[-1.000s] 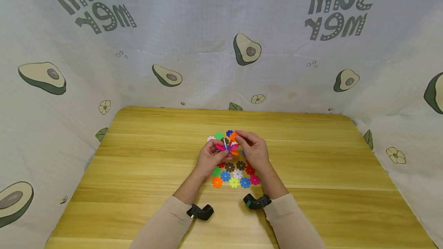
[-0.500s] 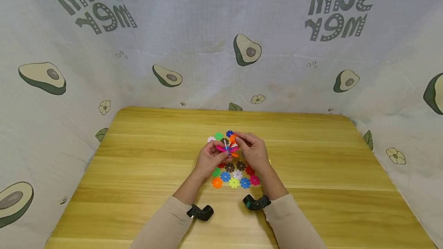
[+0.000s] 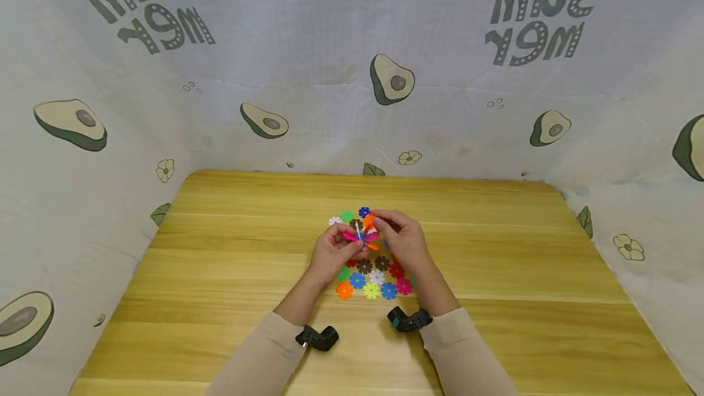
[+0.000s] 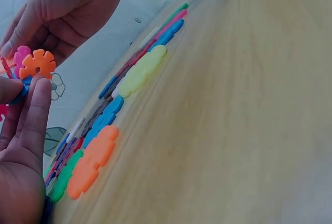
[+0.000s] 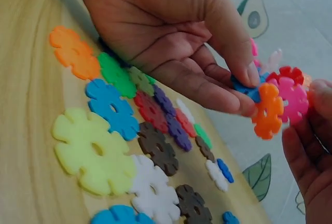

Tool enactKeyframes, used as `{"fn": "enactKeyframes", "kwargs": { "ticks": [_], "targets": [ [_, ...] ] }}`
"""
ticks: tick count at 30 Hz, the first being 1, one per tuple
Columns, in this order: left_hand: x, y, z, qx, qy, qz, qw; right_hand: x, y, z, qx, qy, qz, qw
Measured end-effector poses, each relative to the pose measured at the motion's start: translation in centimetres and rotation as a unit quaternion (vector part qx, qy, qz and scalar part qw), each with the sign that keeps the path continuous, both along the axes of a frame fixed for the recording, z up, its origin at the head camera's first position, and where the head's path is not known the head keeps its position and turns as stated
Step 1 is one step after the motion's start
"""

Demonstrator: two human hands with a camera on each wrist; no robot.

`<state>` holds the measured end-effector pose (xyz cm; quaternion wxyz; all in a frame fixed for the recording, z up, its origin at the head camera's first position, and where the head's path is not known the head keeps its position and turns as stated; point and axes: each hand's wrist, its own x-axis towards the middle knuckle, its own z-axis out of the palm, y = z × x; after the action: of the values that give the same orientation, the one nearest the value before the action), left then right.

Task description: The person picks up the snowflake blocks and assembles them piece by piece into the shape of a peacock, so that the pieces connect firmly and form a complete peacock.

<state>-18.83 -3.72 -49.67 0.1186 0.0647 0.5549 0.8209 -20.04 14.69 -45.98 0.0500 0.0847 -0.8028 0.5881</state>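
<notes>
Between both hands is a cluster of interlocking plastic snowflake discs: blue point(image 5: 246, 89) in the middle, with pink point(image 5: 291, 99), orange point(image 5: 268, 111), red and whitish ones set around it. My left hand point(image 3: 332, 252) pinches the blue disc between thumb and fingers. The right hand point(image 3: 406, 239) pinches an orange disc point(image 3: 369, 220) at the cluster's upper right. Whether that orange disc is slotted into the cluster cannot be seen, since fingers cover part of it. In the left wrist view, the right hand point(image 4: 72, 9) is above the cluster.
Several loose discs lie flat on the wooden table point(image 3: 220, 286) below and behind the hands, including yellow point(image 3: 371, 291), white point(image 3: 376, 277), brown point(image 3: 382, 263) and green point(image 3: 346, 216). A printed cloth point(image 3: 330, 29) hangs behind and at both sides.
The right hand and its orange disc have shifted slightly down and left, closer to the cluster. The left hand keeps its pinch and has hardly moved.
</notes>
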Motion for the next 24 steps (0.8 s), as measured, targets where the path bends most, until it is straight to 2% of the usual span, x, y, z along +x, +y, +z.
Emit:
{"fn": "enactKeyframes", "kwargs": {
  "ticks": [2, 5, 8, 12, 15, 18, 24],
  "targets": [
    [-0.1, 0.0, 0.1, 0.005, 0.001, 0.005, 1.0000, -0.1, 0.4, 0.5, -0.007, -0.009, 0.005, 0.9999],
    [-0.2, -0.1, 0.3, 0.016, -0.012, 0.019, 0.9996, -0.4, 1.3, 0.7, 0.003, -0.027, -0.011, 0.9996],
    [-0.2, -0.2, 0.2, 0.030, -0.027, 0.033, 0.9987, -0.7, 2.4, 0.1, 0.073, -0.059, -0.032, 0.9951],
    [-0.3, -0.3, 0.0, 0.041, -0.035, 0.048, 0.9974, -0.9, 3.7, -0.5, 0.220, -0.122, -0.020, 0.9676],
    [-0.3, -0.3, -0.1, 0.035, -0.039, 0.062, 0.9967, -0.8, 4.1, -0.6, 0.281, -0.144, 0.004, 0.9489],
    [-0.2, -0.2, 0.1, 0.024, -0.043, 0.078, 0.9957, -0.7, 4.1, -0.5, 0.295, -0.155, 0.011, 0.9429],
    [-0.2, -0.1, 0.5, 0.032, -0.048, 0.091, 0.9942, -0.5, 3.6, -0.1, 0.293, -0.163, 0.010, 0.9421]
  ]
}}
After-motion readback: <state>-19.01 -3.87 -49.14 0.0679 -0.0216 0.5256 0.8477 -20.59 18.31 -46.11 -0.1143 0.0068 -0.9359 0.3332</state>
